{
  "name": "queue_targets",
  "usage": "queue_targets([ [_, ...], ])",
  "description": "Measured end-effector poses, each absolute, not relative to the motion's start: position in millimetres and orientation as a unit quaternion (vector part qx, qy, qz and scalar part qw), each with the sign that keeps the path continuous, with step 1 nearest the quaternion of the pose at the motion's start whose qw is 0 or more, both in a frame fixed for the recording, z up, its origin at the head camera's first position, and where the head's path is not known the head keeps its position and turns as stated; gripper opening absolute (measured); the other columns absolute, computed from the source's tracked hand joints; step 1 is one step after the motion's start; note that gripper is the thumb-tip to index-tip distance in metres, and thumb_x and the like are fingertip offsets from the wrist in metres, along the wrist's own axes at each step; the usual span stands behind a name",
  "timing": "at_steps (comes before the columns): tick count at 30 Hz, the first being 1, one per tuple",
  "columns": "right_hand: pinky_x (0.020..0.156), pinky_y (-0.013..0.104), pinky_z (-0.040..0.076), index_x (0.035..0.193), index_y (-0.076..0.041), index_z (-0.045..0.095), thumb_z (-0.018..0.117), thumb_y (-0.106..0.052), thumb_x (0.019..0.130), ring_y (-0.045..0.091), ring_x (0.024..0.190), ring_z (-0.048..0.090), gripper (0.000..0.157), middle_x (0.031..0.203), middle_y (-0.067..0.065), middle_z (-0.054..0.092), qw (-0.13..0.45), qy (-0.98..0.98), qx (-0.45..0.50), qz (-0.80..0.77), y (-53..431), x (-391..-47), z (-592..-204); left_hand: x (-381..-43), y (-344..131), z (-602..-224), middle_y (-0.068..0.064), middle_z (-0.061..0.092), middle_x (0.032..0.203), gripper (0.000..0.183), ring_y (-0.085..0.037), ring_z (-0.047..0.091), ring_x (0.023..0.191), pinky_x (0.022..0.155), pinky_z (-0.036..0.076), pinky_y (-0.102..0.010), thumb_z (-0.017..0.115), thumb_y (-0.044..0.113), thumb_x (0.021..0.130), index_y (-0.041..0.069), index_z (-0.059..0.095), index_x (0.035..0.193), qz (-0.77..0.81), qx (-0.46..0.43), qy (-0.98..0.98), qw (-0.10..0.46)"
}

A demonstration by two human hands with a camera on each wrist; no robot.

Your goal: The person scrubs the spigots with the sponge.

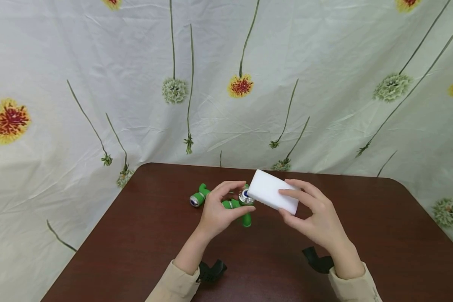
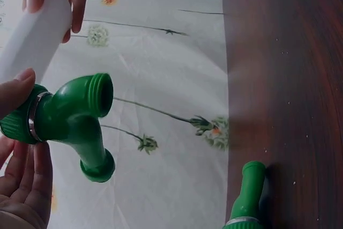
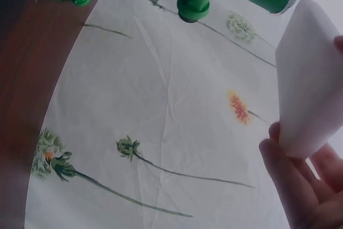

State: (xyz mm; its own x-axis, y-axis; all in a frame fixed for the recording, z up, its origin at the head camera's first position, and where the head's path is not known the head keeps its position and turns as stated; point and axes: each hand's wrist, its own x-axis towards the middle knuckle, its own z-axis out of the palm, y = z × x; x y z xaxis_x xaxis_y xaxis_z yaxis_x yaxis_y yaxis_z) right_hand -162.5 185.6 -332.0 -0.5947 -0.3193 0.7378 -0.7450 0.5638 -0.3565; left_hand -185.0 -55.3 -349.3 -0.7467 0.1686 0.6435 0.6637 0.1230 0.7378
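Note:
My left hand (image 1: pixel 220 209) holds a green plastic tap (image 2: pixel 72 116) by its ribbed knob, thumb on one side and fingers on the other. A silver cap with a blue centre (image 1: pixel 246 195) faces up from that knob. With thumb and fingertips, my right hand (image 1: pixel 317 209) grips a white sponge block (image 1: pixel 272 191), tilted, its left corner right at the cap. Both hands are above the table. In the left wrist view, the tap's two round ends point away from the left palm. The left wrist view shows the sponge behind the knob.
Another green tap (image 1: pixel 199 196) lies on the dark brown table (image 1: pixel 147 235), left of my left hand. Black curved pieces (image 1: pixel 211 270) sit by both wrists. A white cloth with printed flowers (image 1: pixel 211 109) hangs behind the table's far edge.

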Motion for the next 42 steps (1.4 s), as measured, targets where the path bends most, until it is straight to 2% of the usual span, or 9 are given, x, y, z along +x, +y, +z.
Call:
queue_targets([
  [3, 0.085, 0.014, 0.043, 0.107, -0.017, 0.070, 0.075, -0.017, 0.074, 0.019, 0.108, 0.055, 0.033, 0.124, 0.004, 0.057, 0.299, -0.823, 0.341, 0.341, 185.0, -162.6, -332.7, -176.5, -55.1, -337.6, -0.019, 0.061, 0.103, 0.053, -0.030, 0.057, 0.092, 0.075, 0.054, -0.041, 0.082, -0.006, 0.065, -0.008, 0.062, 0.113, -0.588, -0.290, -0.728, 0.201],
  [10, 0.083, 0.014, 0.042, 0.105, -0.014, 0.071, 0.075, -0.018, 0.073, 0.021, 0.106, 0.056, 0.032, 0.123, 0.005, 0.057, 0.335, -0.826, 0.309, 0.332, 185.8, -164.0, -332.7, -169.9, -55.2, -329.1, -0.014, 0.059, 0.101, 0.041, -0.025, 0.056, 0.090, 0.074, 0.051, -0.034, 0.082, -0.001, 0.067, -0.004, 0.066, 0.104, -0.569, -0.276, -0.753, 0.182],
  [19, 0.084, 0.014, 0.043, 0.107, -0.017, 0.070, 0.075, -0.014, 0.074, 0.019, 0.109, 0.054, 0.034, 0.125, 0.004, 0.056, 0.291, -0.822, 0.348, 0.345, 184.7, -163.8, -332.5, -170.3, -54.4, -330.1, -0.014, 0.065, 0.099, 0.044, -0.025, 0.060, 0.089, 0.077, 0.053, -0.036, 0.083, -0.001, 0.066, -0.003, 0.063, 0.105, -0.590, -0.255, -0.753, 0.144],
  [24, 0.085, 0.013, 0.041, 0.107, -0.016, 0.070, 0.073, -0.018, 0.075, 0.019, 0.109, 0.054, 0.032, 0.125, 0.004, 0.056, 0.306, -0.829, 0.330, 0.331, 185.6, -164.8, -332.7, -170.5, -54.2, -330.4, -0.010, 0.066, 0.096, 0.049, -0.019, 0.059, 0.083, 0.068, 0.053, -0.032, 0.087, 0.003, 0.060, -0.002, 0.068, 0.105, -0.567, -0.266, -0.759, 0.178],
  [27, 0.085, 0.013, 0.041, 0.106, -0.016, 0.070, 0.073, -0.020, 0.076, 0.020, 0.108, 0.054, 0.031, 0.125, 0.005, 0.056, 0.315, -0.824, 0.332, 0.336, 185.6, -164.8, -332.8, -170.7, -54.2, -331.2, -0.008, 0.065, 0.090, 0.043, -0.019, 0.057, 0.075, 0.061, 0.050, -0.033, 0.089, 0.005, 0.057, 0.000, 0.070, 0.096, -0.554, -0.273, -0.761, 0.198],
  [30, 0.085, 0.014, 0.042, 0.107, -0.016, 0.070, 0.073, -0.021, 0.078, 0.020, 0.108, 0.054, 0.030, 0.125, 0.006, 0.056, 0.307, -0.815, 0.355, 0.340, 185.0, -164.8, -333.3, -171.3, -54.3, -332.3, -0.008, 0.063, 0.085, 0.040, -0.023, 0.053, 0.066, 0.054, 0.046, -0.029, 0.090, 0.004, 0.055, 0.001, 0.068, 0.088, -0.553, -0.279, -0.757, 0.206],
  [35, 0.084, 0.014, 0.041, 0.107, -0.016, 0.070, 0.070, -0.023, 0.079, 0.020, 0.110, 0.053, 0.029, 0.125, 0.005, 0.056, 0.310, -0.822, 0.347, 0.329, 185.3, -164.9, -332.9, -173.0, -54.8, -334.3, -0.008, 0.060, 0.081, 0.040, -0.017, 0.043, 0.052, 0.046, 0.038, -0.021, 0.090, 0.003, 0.055, 0.000, 0.066, 0.087, -0.569, -0.286, -0.745, 0.199],
  [38, 0.083, 0.014, 0.041, 0.106, -0.015, 0.071, 0.069, -0.023, 0.079, 0.021, 0.108, 0.053, 0.029, 0.125, 0.006, 0.056, 0.325, -0.822, 0.334, 0.326, 186.1, -164.7, -332.5, -173.6, -55.0, -334.9, -0.009, 0.060, 0.083, 0.040, -0.010, 0.040, 0.049, 0.043, 0.038, -0.020, 0.089, 0.002, 0.056, 0.000, 0.066, 0.089, -0.584, -0.284, -0.738, 0.186],
  [42, 0.082, 0.015, 0.041, 0.107, -0.015, 0.071, 0.067, -0.025, 0.081, 0.021, 0.108, 0.052, 0.028, 0.125, 0.007, 0.056, 0.328, -0.818, 0.345, 0.323, 186.3, -164.6, -332.3, -174.2, -55.4, -335.0, -0.010, 0.060, 0.086, 0.042, -0.010, 0.042, 0.048, 0.044, 0.040, -0.022, 0.087, -0.001, 0.058, -0.002, 0.065, 0.093, -0.599, -0.287, -0.728, 0.170],
])
